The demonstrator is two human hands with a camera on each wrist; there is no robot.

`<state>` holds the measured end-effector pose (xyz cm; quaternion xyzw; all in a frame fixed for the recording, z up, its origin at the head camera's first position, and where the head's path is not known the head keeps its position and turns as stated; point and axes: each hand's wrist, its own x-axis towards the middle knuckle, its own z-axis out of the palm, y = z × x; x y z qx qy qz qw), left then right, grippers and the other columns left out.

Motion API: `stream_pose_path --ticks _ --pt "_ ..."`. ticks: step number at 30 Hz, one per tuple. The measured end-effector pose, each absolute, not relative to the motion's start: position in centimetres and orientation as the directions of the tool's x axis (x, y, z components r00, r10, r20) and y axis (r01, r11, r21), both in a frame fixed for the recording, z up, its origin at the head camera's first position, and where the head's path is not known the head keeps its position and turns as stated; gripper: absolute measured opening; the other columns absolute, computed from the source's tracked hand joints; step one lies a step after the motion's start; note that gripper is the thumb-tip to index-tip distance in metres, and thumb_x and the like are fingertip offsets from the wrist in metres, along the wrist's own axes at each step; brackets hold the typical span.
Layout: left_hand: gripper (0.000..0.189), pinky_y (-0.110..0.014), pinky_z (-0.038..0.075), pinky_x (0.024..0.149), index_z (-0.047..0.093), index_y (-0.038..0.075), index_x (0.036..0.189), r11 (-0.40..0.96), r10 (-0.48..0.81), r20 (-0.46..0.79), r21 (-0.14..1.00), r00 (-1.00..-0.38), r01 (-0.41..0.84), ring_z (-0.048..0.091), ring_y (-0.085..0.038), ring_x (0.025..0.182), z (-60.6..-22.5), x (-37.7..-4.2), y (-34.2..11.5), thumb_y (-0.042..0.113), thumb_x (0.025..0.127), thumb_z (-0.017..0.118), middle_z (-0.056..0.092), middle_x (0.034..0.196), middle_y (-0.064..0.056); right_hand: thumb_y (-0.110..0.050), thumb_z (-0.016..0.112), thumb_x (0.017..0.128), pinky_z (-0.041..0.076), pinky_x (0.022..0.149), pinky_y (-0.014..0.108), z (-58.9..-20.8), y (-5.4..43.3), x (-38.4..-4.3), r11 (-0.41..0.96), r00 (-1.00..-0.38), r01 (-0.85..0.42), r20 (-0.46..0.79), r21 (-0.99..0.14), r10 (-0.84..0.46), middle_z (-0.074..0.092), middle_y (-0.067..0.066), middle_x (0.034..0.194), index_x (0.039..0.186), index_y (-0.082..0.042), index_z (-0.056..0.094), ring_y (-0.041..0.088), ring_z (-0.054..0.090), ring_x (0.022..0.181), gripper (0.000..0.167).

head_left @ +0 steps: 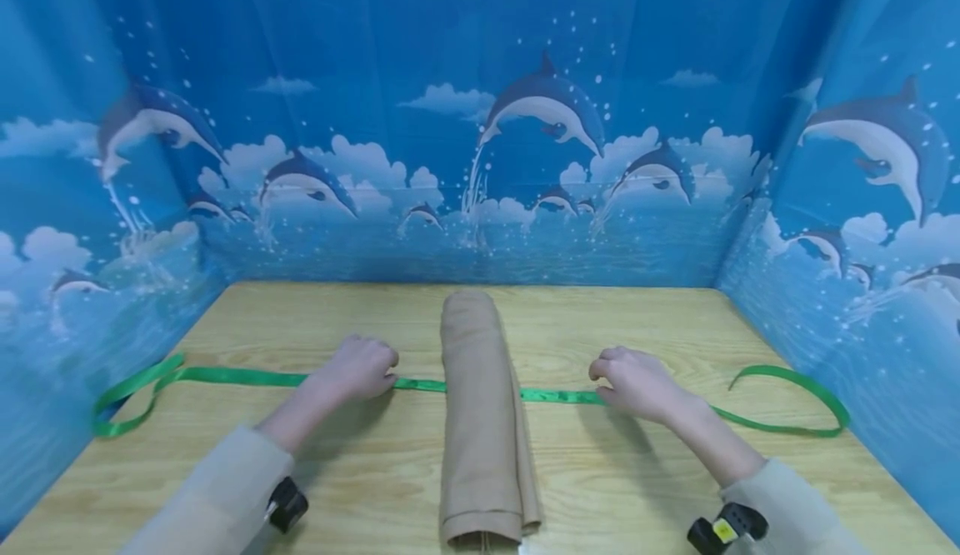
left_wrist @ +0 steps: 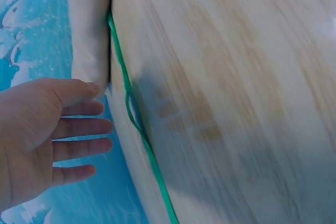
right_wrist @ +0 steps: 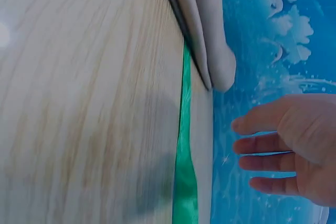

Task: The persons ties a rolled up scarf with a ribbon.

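Observation:
A tan cloth [head_left: 480,422], rolled up lengthwise, lies upright in the head view across the middle of the table. Under it a green ribbon [head_left: 558,396] runs from side to side, its left end looped and its right end curled. My left hand [head_left: 362,367] hovers over the ribbon to the left of the roll; in the left wrist view its fingers [left_wrist: 84,127] are spread and hold nothing. To the right of the roll, my right hand [head_left: 636,382] is above the ribbon, and the right wrist view shows its fingers [right_wrist: 268,161] apart and extended, holding nothing.
The wood-grain table [head_left: 622,488] is enclosed at the back and both sides by a blue curtain [head_left: 420,38] printed with dolphins and clouds. Each sleeve carries a small dark wrist camera [head_left: 287,505].

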<state>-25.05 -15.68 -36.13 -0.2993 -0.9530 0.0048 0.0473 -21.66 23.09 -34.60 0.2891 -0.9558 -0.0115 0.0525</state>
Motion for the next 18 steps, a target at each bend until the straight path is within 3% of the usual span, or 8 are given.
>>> stream_pose_path --ticks 7,12,18 --pt "0.021 -0.038 0.040 0.056 0.053 0.014 0.061 0.819 0.573 0.054 -0.052 -0.818 0.571 0.040 -0.012 0.052 -36.5 -25.0 -16.9 0.012 0.076 0.068 0.048 0.057 0.006 -0.003 0.070 0.075 0.049 0.059 0.032 -35.3 25.1 -22.1 0.840 -0.840 -0.542 0.025 0.035 -0.543 0.060 0.003 0.081 0.085 -0.008 0.068 0.020 0.058 0.072 0.011" --pt "0.017 -0.035 0.041 0.056 0.057 0.013 0.065 0.829 0.559 0.006 -0.036 -0.829 0.558 0.044 -0.012 0.054 -36.8 -24.8 -17.2 0.013 0.076 0.070 0.051 0.060 0.005 0.000 0.068 0.072 0.043 0.052 0.029 -35.8 26.1 -22.0 0.860 -0.862 -0.506 -0.002 0.059 -0.507 0.053 -0.001 0.073 0.076 -0.010 0.063 0.015 0.050 0.063 0.013" --pt "0.023 -0.033 0.038 0.053 0.052 0.014 0.061 0.844 0.535 -0.026 -0.029 -0.844 0.536 0.041 -0.013 0.054 -37.1 -24.7 -17.3 0.011 0.078 0.068 0.048 0.059 0.004 0.000 0.069 0.072 0.040 0.050 0.029 -36.4 26.4 -21.9 0.863 -0.867 -0.497 -0.022 0.090 -0.497 0.050 -0.003 0.072 0.077 -0.012 0.062 0.013 0.047 0.063 0.015"
